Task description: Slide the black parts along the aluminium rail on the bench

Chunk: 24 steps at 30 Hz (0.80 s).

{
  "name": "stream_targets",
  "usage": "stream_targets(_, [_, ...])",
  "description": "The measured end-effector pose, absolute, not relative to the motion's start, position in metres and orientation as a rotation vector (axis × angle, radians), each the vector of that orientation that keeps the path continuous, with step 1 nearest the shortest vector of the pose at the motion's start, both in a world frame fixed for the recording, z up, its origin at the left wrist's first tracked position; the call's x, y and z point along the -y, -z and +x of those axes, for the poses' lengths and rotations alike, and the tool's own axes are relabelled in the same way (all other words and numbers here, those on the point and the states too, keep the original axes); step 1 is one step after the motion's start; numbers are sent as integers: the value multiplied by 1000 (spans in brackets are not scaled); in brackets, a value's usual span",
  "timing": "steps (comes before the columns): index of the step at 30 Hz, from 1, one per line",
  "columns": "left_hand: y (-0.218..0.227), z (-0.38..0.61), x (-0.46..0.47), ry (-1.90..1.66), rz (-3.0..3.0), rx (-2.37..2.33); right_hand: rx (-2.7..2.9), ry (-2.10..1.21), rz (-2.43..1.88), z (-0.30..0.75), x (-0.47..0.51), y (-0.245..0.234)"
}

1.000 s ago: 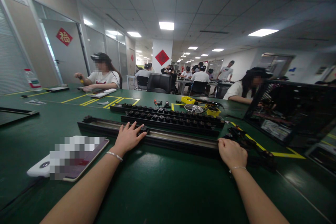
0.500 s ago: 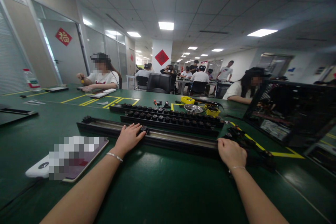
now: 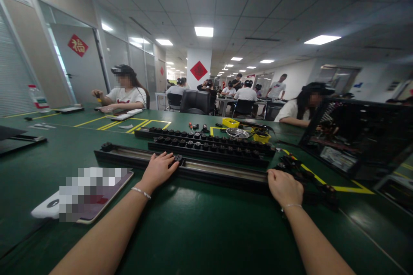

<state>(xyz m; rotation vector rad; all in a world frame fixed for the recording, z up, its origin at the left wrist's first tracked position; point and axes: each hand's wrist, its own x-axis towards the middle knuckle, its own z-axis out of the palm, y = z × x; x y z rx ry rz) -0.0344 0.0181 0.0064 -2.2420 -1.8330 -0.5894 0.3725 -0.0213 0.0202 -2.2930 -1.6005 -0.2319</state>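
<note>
A long black track rail point(image 3: 222, 172) with a pale channel along its top lies across the table before me. My left hand point(image 3: 158, 169) is over its middle, fingers bent onto the rail and the thumb beside a black round socket module point(image 3: 178, 159) seated in the channel. Fingers and thumb close around that module. At the rail's right end, my right hand point(image 3: 285, 187) is curled over the end and grips it; its fingertips are hidden. Another black module point(image 3: 106, 147) sits at the rail's left end.
Behind it lie two more rails, one nearer point(image 3: 206, 152), filled with black modules. Loose black parts point(image 3: 295, 169) lie right, near a computer case point(image 3: 342, 137). A metal dish point(image 3: 238, 133) and yellow bin point(image 3: 230, 123) stand behind. A phone point(image 3: 106, 206) lies left. Co-workers sit across.
The module at my left hand has shifted slightly right along the rail, with the fingertips beside it. My right hand stays at the rail's end.
</note>
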Motion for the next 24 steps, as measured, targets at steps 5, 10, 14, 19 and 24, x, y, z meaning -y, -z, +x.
stream_targets(5, [-8, -33, -16, 591, -2275, 1821, 1599, 241, -2290, 372, 21, -21])
stream_targets(10, [-8, -32, -15, 601, -2294, 1816, 1601, 260, -2294, 372, 20, -20])
stream_targets(14, [-8, -32, -15, 606, -2307, 1810, 1590, 264, -2282, 373, 20, -18])
stream_targets(19, [-9, -30, -14, 608, -2318, 1798, 1596, 255, -2283, 374, 20, -18])
stream_targets(24, [-10, -28, -13, 593, -2333, 1777, 1602, 248, -2288, 374, 20, -18])
